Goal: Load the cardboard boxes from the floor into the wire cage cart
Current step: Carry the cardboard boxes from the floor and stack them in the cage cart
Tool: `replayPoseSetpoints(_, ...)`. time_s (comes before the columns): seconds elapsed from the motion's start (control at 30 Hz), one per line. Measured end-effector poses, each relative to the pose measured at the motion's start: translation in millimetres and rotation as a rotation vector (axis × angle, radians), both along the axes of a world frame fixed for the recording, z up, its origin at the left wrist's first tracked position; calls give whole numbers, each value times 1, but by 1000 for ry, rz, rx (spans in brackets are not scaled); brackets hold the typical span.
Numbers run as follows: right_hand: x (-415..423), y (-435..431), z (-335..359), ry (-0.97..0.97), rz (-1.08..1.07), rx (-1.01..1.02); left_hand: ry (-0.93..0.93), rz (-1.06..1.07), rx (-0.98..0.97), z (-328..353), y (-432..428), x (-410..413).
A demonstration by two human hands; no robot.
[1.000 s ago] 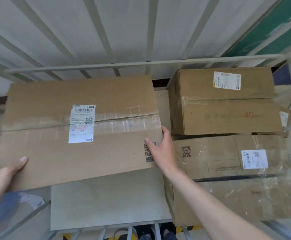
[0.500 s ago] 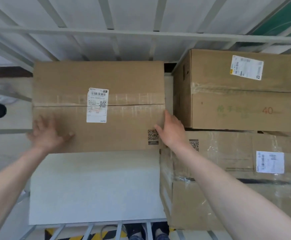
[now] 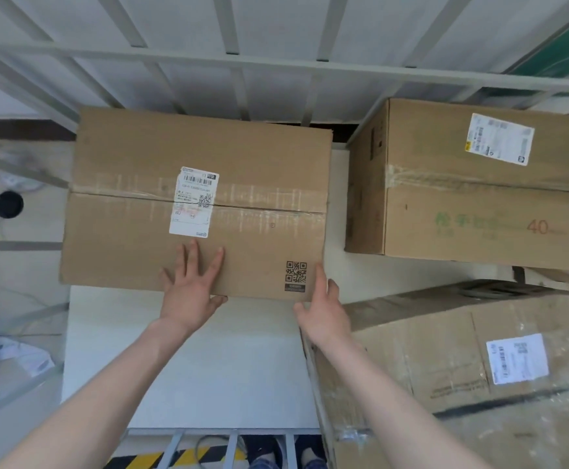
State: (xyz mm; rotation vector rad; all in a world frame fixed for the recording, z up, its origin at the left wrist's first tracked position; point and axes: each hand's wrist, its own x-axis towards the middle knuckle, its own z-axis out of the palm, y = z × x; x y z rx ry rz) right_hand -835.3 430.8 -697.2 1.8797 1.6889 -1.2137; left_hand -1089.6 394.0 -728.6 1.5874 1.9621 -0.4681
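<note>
the white floor of the cart (image 3: 191,367) carries a cardboard box (image 3: 249,157) at the back and a wrapped box (image 3: 428,350) at the right side

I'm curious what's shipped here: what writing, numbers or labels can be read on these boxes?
"40": orange print on the far right box.
Too blurred: green characters beside it.
Too small: white labels on the left box, far right box and near right box.
Unreadable: print under the left box's QR code.
</note>
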Motion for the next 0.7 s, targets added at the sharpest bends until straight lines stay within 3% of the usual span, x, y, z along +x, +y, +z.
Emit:
replayPoseSetpoints(0.17, -3, 8, -7, 193, -237, 77, 51, 67, -10, 1, 4, -10)
replayPoseSetpoints(0.27, -8, 27, -10, 219, -256, 106, 16, 68, -4, -1, 5, -15)
replayPoseSetpoints(0.5, 5, 6, 3, -108, 174, 301, -34, 8, 24, -4, 30, 24)
replayPoseSetpoints(0.7, 7, 30, -9, -207, 546, 366, -86, -61, 42, -5, 62, 75)
